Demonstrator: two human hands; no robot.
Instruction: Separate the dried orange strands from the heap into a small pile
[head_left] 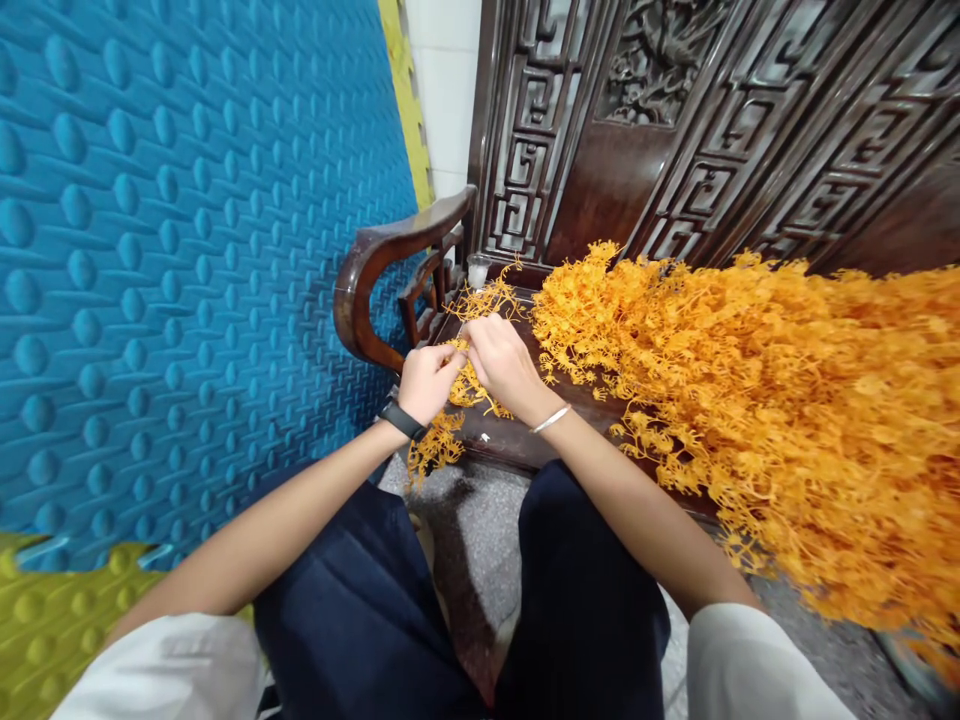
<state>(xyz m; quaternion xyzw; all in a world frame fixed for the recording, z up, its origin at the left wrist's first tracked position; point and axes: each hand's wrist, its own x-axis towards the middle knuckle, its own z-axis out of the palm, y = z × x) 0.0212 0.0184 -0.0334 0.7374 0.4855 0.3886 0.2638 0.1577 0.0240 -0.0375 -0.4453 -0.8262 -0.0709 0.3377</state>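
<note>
At the frame's center, the left hand [426,380] and right hand [504,362] both pinch 1 orange plastic sprig [466,378] between them, held just above the dark wooden bench [390,250] edge, beside the big orange pile [787,400] filling the right.

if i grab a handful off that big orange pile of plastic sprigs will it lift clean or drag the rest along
Probably drags: the orange pile is thin, branching sprigs that look interlocked. Likely light for its bulk, being mostly gaps. The strand under the left hand droops over the bench edge, so expect floppy; the right hand pinches the same cluster.
</note>
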